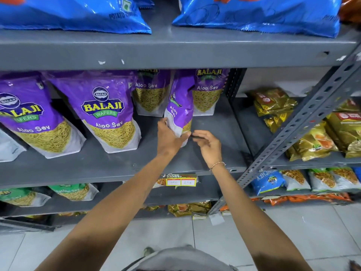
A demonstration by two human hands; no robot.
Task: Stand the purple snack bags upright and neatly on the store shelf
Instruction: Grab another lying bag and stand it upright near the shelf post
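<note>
Several purple Aloo Sev snack bags stand on the grey middle shelf. Two large ones, one at the far left and one beside it, lean back at the left. Two more stand at the back, one left of the other. Between them a purple bag stands turned edge-on and tilted. My left hand grips its lower end from the left. My right hand hovers just right of that bag's base, fingers apart, not touching it.
Blue chip bags lie on the shelf above. Gold packets fill the neighbouring rack to the right, past a slanted grey metal brace. A yellow price label hangs on the shelf edge. Green bags sit on the shelf below.
</note>
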